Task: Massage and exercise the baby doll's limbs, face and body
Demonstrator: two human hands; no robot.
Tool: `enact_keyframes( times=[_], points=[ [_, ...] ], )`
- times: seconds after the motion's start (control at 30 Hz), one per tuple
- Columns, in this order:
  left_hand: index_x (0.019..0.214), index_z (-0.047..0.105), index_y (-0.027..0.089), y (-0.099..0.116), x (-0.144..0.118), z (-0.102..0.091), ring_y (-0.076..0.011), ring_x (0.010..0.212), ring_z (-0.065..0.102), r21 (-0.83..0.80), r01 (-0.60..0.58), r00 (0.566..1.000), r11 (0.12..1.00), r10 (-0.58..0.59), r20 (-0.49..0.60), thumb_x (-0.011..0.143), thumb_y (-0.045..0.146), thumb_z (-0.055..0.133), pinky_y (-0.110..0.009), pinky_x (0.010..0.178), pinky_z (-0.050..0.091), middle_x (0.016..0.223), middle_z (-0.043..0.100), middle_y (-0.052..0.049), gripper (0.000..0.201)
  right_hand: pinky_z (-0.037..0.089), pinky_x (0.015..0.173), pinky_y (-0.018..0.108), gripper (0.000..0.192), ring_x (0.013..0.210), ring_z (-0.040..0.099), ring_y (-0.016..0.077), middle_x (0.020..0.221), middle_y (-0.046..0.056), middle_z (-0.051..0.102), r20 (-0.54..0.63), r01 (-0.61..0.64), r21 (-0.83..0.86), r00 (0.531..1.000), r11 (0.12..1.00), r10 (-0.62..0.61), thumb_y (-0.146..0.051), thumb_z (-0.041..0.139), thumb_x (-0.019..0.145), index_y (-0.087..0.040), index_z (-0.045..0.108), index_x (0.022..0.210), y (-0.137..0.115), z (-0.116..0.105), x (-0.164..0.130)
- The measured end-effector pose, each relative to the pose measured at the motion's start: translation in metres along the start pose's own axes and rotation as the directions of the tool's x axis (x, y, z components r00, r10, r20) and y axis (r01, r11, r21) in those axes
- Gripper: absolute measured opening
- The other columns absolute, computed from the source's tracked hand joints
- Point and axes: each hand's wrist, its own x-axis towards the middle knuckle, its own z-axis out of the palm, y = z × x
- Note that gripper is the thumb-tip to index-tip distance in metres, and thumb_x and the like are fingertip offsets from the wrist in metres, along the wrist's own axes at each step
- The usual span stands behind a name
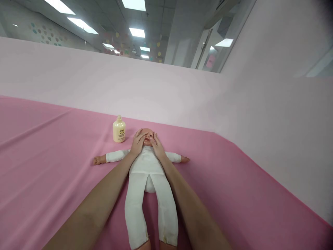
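The doll (147, 166) lies on its back on the pink table (52, 166), long axis running straight away from the person, head far. The left hand (137, 142) and right hand (156, 144) lie flat and open against either side of its head, equally near, gripping nothing. A lotion bottle (119, 129) stands just left.

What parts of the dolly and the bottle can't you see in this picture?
Head view only:
- Doll: cheeks hidden under the left hand and right hand.
- Doll's feet: cut off by the bottom edge.
- Bottle: label print too small to read.
- Palms: hidden, pressed against the doll's head.
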Motion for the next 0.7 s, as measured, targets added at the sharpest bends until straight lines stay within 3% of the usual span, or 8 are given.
enact_keyframes(
  times=[0.13, 0.2, 0.4, 0.5, 0.6, 0.7],
  points=[
    [0.125, 0.070, 0.022, 0.0038, 0.0021, -0.0012, -0.0231, 0.146, 0.040, -0.002, 0.007, 1.000, 1.000, -0.007, 0.029, 0.099, 0.040, 0.044, -0.044, 0.127, 0.024, 0.153, 0.050, -0.009, 0.040, 0.010, 0.129, 0.039, 0.082, 0.158, 0.013, 0.0203, 0.167, 0.003, 0.022, 0.042, 0.136, 0.059, 0.989, 0.989, -0.138, -0.079, 0.047, 0.088, -0.025, 0.051, 0.149, -0.0052, -0.0022, -0.0007],
    [0.132, 0.066, 0.023, 0.0046, 0.0025, -0.0004, -0.0229, 0.146, 0.041, -0.012, 0.020, 0.999, 1.000, -0.020, 0.028, 0.099, 0.040, 0.046, -0.044, 0.127, 0.025, 0.153, 0.050, -0.009, 0.042, 0.011, 0.129, 0.039, 0.079, 0.157, 0.015, 0.0208, 0.167, 0.002, 0.022, 0.039, 0.146, 0.067, 0.988, 0.987, -0.149, -0.078, 0.048, 0.088, -0.026, 0.054, 0.146, -0.0065, -0.0028, -0.0006],
    [0.142, 0.056, 0.022, 0.0003, 0.0009, 0.0028, -0.0261, 0.149, 0.036, -0.040, 0.202, 0.977, 0.979, -0.204, -0.069, 0.094, 0.043, 0.056, -0.044, 0.126, 0.025, 0.157, 0.043, -0.011, 0.053, 0.011, 0.129, 0.039, 0.102, 0.158, 0.012, 0.0229, 0.167, 0.010, 0.019, -0.019, -0.034, 0.003, 0.999, 0.999, 0.034, -0.080, 0.049, 0.084, -0.012, 0.032, 0.159, -0.0047, -0.0020, 0.0008],
    [0.140, 0.059, 0.024, -0.0004, 0.0009, 0.0020, -0.0250, 0.150, 0.035, -0.055, 0.197, 0.978, 0.979, -0.200, -0.056, 0.094, 0.039, 0.056, -0.043, 0.127, 0.025, 0.157, 0.042, -0.009, 0.048, 0.012, 0.129, 0.039, 0.109, 0.157, 0.015, 0.0248, 0.166, 0.013, 0.019, -0.035, -0.108, -0.012, 0.994, 0.994, 0.107, -0.082, 0.049, 0.082, -0.007, 0.029, 0.159, -0.0047, -0.0017, 0.0005],
    [0.127, 0.069, 0.024, 0.0018, 0.0019, 0.0005, -0.0225, 0.150, 0.034, -0.067, 0.119, 0.992, 0.991, -0.121, -0.023, 0.095, 0.033, 0.052, -0.040, 0.127, 0.024, 0.157, 0.043, -0.007, 0.037, 0.012, 0.129, 0.039, 0.101, 0.157, 0.015, 0.0226, 0.166, 0.007, 0.023, 0.009, -0.004, 0.021, 1.000, 1.000, 0.004, -0.082, 0.046, 0.084, -0.014, 0.034, 0.158, -0.0070, -0.0023, -0.0010],
    [0.120, 0.073, 0.024, 0.0044, 0.0026, -0.0004, -0.0223, 0.150, 0.034, -0.072, 0.119, 0.992, 0.990, -0.121, -0.025, 0.094, 0.030, 0.052, -0.040, 0.127, 0.024, 0.156, 0.044, -0.007, 0.034, 0.010, 0.130, 0.040, 0.088, 0.158, 0.009, 0.0207, 0.165, -0.001, 0.028, 0.058, 0.077, 0.051, 0.995, 0.996, -0.080, -0.080, 0.046, 0.086, -0.024, 0.043, 0.154, -0.0105, -0.0035, -0.0027]
  ],
)
